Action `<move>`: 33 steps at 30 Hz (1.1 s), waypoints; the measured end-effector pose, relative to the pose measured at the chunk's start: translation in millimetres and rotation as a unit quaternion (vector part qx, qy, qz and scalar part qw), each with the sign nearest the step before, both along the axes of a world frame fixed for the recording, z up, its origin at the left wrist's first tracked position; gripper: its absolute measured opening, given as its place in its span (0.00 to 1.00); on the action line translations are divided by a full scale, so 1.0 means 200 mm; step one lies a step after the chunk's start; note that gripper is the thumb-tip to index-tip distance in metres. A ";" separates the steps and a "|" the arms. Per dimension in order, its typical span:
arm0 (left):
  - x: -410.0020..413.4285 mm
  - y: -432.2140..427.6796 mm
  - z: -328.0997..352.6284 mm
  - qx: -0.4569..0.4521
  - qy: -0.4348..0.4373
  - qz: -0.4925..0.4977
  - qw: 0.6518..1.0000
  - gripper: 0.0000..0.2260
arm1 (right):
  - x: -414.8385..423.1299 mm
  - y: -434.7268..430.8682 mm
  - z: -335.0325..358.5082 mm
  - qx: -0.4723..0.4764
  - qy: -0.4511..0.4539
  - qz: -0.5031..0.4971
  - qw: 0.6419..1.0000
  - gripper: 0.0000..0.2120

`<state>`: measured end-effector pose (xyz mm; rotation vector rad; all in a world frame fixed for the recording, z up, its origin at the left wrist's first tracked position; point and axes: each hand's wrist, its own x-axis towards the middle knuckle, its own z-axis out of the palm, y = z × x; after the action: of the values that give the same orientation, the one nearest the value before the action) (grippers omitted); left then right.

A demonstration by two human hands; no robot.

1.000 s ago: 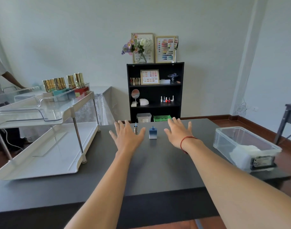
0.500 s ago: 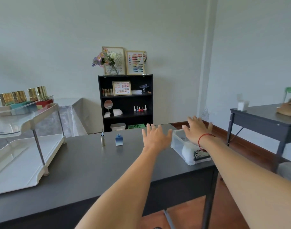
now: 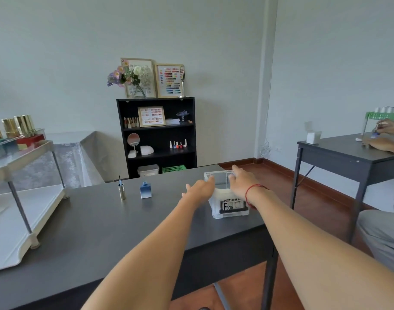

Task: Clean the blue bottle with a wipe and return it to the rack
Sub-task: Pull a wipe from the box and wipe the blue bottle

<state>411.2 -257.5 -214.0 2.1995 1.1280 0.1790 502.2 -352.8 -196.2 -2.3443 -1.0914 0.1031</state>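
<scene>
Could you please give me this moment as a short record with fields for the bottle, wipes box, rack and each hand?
blue bottle: upright on dark table, untouched
gold cap with brush: upright, left of bottle
clear box: right part of table, white contents
left hand: open, at box's left rim
right hand: open, over box
white rack: table's left end

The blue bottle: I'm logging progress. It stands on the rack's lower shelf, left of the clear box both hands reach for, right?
No. In the head view the blue bottle stands on the dark table, not on the rack. The rest holds.
</scene>
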 end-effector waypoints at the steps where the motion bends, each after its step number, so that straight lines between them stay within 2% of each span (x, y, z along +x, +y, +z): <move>1: -0.01 0.03 0.00 -0.009 -0.007 0.004 1.000 0.27 | -0.01 0.01 0.00 0.007 0.001 0.012 1.000 0.22; 4: -0.02 0.10 -0.01 0.002 -0.039 0.001 0.999 0.23 | 0.00 0.05 0.01 0.030 0.006 0.023 0.999 0.20; 9: 0.01 0.13 -0.04 0.092 -0.106 -0.012 0.990 0.19 | 0.03 0.09 0.02 0.029 0.009 0.040 0.999 0.13; 14: 0.01 0.12 -0.07 0.157 -0.161 -0.017 0.974 0.21 | 0.06 0.14 -0.01 -0.016 -0.013 0.042 0.999 0.11; 18: 0.02 0.13 -0.08 0.168 -0.173 -0.019 0.970 0.21 | 0.05 0.15 -0.01 -0.063 -0.016 0.012 0.998 0.20; 21: 0.01 0.14 -0.09 0.175 -0.169 -0.021 0.970 0.22 | 0.04 0.16 0.00 -0.107 -0.036 0.006 0.994 0.15; 25: 0.00 0.13 -0.08 0.177 -0.171 -0.023 0.969 0.22 | 0.04 0.19 0.01 -0.161 -0.043 -0.029 0.986 0.29; 30: -0.02 0.11 -0.07 0.175 -0.176 -0.029 0.968 0.22 | 0.02 0.22 0.00 -0.136 -0.042 -0.081 0.986 0.24; 33: -0.02 0.11 -0.07 0.177 -0.184 -0.036 0.966 0.21 | 0.02 0.24 -0.02 -0.110 -0.014 -0.110 0.988 0.25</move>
<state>406.3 -236.1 -228.2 2.3753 0.8557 0.7776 505.7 -305.1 -200.0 -2.6558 -0.8649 0.1142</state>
